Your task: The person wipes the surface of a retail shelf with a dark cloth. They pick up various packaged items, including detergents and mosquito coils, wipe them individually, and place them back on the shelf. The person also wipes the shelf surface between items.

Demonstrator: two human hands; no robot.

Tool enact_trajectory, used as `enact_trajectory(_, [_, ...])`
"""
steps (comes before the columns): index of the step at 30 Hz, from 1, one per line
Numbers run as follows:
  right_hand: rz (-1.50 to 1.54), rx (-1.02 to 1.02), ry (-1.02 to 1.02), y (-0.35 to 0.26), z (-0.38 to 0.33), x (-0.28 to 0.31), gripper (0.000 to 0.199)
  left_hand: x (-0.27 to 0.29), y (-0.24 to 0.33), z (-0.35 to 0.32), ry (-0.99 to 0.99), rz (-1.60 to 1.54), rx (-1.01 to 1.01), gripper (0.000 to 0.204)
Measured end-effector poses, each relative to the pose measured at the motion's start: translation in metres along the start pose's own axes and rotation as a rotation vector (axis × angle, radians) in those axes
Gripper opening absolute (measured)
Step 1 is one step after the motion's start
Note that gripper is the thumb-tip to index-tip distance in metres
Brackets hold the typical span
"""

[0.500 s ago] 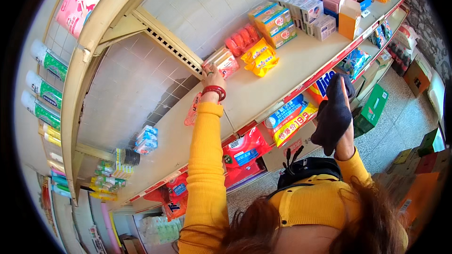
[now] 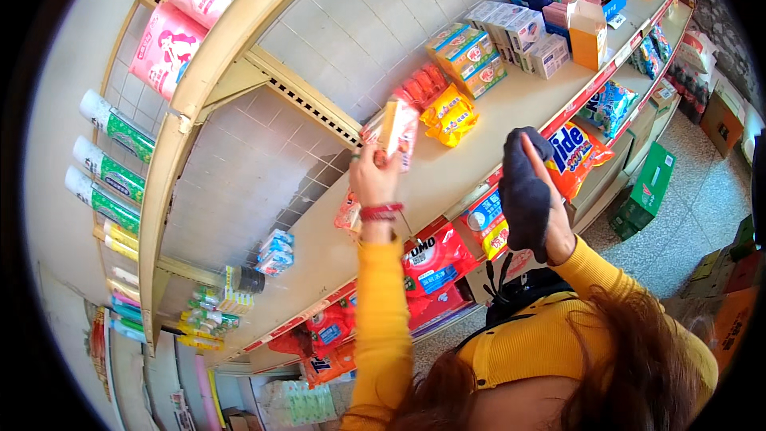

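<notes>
My left hand (image 2: pixel 375 179), a red bracelet at its wrist, grips a small pink-and-cream box (image 2: pixel 392 129). That box is tipped up off the upper shelf, beside other pink packs (image 2: pixel 372 123) partly hidden by my fingers. A red-and-clear pack (image 2: pixel 348 211) lies on the shelf by my left wrist. Just right of the box sit yellow packets (image 2: pixel 449 116) and a red wrapped pack (image 2: pixel 423 85). Nearer my body, my right hand (image 2: pixel 558 227) is closed on a bunched dark cloth (image 2: pixel 525 195), held up in front of the shelf edge.
Stacked orange-and-blue boxes (image 2: pixel 471 60) and white cartons (image 2: pixel 511 32) stand further right on the shelf (image 2: pixel 319 231). Detergent bags (image 2: pixel 578 161) stick out from the shelf below. A beige upright post (image 2: pixel 171 152) curves at the left. A green carton (image 2: pixel 645 191) rests on the floor.
My left hand has lifted the small box and drawn it toward me. My right hand has brought the dark cloth leftward, nearer the shelf. The view has shifted a little.
</notes>
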State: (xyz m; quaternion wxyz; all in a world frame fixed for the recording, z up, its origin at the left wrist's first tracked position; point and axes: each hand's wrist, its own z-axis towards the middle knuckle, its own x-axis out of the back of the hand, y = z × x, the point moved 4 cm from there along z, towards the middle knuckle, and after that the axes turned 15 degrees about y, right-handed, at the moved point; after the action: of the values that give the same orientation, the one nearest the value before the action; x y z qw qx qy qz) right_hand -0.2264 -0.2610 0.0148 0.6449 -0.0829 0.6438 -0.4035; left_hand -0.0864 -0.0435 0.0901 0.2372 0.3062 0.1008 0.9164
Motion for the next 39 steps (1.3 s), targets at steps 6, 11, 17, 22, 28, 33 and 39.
enact_trajectory(6, [-0.218,0.262,0.234,0.019,-0.006,-0.026,0.072,0.04,0.118,-0.114,0.096,0.007,-0.459,0.025])
enact_trajectory(11, [-0.158,0.024,0.253,0.022,-0.02,-0.019,0.065,0.067,0.126,-0.129,0.022,-0.264,-0.295,0.036])
enact_trajectory(17, [-0.209,0.155,0.089,-0.018,-0.002,-0.02,0.041,0.086,0.116,-0.131,-0.151,-0.661,0.4,0.029])
enact_trajectory(22, [-0.65,0.527,0.088,-0.015,-0.009,-0.01,0.041,0.089,0.129,-0.134,-0.014,-0.535,0.204,0.029])
enact_trajectory(28, [-0.388,0.322,0.017,-0.022,-0.009,-0.004,0.042,0.07,0.047,-0.123,-0.232,-1.109,0.788,0.02])
enact_trajectory(33, [-0.693,0.62,0.034,-0.037,0.01,0.02,0.054,0.093,-0.061,-0.05,0.117,-0.896,0.74,0.018])
enact_trajectory(39, [-0.469,0.179,0.144,-0.042,0.011,0.029,0.049,0.069,-0.149,-0.021,-0.35,-0.652,0.944,0.024])
